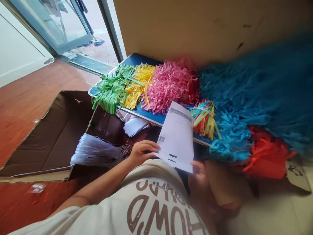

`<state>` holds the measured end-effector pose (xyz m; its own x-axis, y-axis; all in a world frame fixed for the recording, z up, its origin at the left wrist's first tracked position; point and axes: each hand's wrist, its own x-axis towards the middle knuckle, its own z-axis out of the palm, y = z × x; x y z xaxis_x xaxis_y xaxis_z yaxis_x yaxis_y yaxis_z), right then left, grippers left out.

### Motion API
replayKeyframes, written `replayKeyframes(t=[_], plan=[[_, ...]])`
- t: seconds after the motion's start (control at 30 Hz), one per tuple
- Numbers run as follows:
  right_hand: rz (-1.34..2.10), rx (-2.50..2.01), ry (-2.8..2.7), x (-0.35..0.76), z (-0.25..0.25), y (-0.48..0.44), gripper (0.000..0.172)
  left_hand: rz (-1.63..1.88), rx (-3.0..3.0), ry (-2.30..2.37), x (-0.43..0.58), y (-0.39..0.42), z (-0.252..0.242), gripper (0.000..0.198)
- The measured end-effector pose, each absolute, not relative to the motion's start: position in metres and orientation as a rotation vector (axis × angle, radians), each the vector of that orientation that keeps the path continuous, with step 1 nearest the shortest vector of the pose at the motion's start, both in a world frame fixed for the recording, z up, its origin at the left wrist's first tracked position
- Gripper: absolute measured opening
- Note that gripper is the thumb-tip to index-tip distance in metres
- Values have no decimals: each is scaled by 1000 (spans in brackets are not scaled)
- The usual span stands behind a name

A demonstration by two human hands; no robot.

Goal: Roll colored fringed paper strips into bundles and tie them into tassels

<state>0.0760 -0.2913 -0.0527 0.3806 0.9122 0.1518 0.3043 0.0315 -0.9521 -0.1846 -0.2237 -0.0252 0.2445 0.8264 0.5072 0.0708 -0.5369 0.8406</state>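
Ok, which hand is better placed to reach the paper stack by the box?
Left, probably: the left hand is nearer the stack; the sheet separates it from the right hand.

White printed paper sheet [176, 137] stood tilted, slightly bowed; dark print near both ends. Left hand [143, 153] pinched left edge; right hand [198, 173], blurred, held lower right corner.

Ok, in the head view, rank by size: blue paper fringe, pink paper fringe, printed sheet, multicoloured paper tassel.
1. Blue paper fringe, largest.
2. Pink paper fringe and printed sheet: they look alike, and the sheet is nearer the camera, so unranked.
3. Multicoloured paper tassel, smallest.
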Motion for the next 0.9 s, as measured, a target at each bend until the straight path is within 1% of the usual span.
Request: replayKeyframes(t=[0.1, 0.23, 0.43, 0.53, 0.63, 0.67, 0.73, 0.8, 0.9], plan=[[702, -1495, -1014, 61, -63, -291, 45, 1314, 1697, 1023, -179, -230, -37, 12], [712, -1603, -897, 48, -74, -287, 47, 1272, 1544, 1217, -166, -239, -54, 21], [775, -1667, -695, 36, -84, -280, 59, 1221, 1203, 1357, -147, -249, -71, 34], [786, -1701, -621, 33, -84, -276, 56, 1194, 958, 1305, -139, -248, -72, 38], [792, -1729, -640, 32, -85, -276, 54, 1026, 670, 1097, -131, -244, -70, 52], [792, -1726, -651, 32, -85, -277, 53, 959, 598, 1036, -128, -242, -69, 53], [789, -1708, -669, 31, -86, -278, 54, 877, 500, 977, -122, -241, -69, 52], [792, -1693, -682, 29, -86, -278, 54, 888, 440, 983, -118, -241, -68, 49], [832, -1652, -675, 27, -86, -276, 61, 926, 420, 995, -113, -243, -69, 46]])
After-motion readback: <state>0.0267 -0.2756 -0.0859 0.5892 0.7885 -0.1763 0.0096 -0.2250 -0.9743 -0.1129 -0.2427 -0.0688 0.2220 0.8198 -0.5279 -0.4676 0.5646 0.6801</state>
